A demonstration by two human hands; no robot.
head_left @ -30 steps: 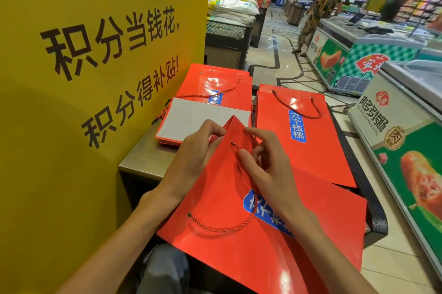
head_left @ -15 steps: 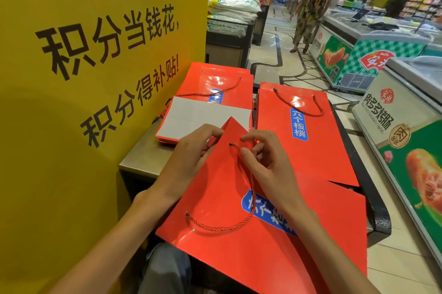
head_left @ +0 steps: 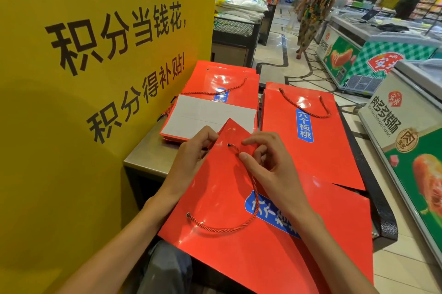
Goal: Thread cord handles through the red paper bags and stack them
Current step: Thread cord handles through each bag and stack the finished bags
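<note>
Since the earlier frames the right hand [head_left: 270, 169] has drawn more of the red cord handle [head_left: 239, 210] through the upper hole, so the loop now lies longer across the front of the red paper bag [head_left: 222, 193], while the left hand [head_left: 191, 157] has stayed at the bag's top corner. That bag lies tilted at the middle of the view, its top corner at 12 o'clock and its body running to 5 o'clock over the counter [head_left: 143, 157] edge. The right hand pinches the cord between thumb and forefinger just beside the upper hole; the other cord end sits in the lower hole at 7 o'clock of the bag. The left hand grips the bag's corner with curled fingers, partly behind the paper. At 1 o'clock a finished bag [head_left: 311, 150] lies flat with its handle [head_left: 306, 107] threaded. At 11 o'clock a stack of bags [head_left: 229, 83] carries a white card [head_left: 205, 114] on top. A yellow sign [head_left: 95, 78] with black characters fills the left side. Chest freezers [head_left: 358, 54] stand at 2 o'clock, and a person in a patterned dress [head_left: 313, 9] stands in the aisle.
</note>
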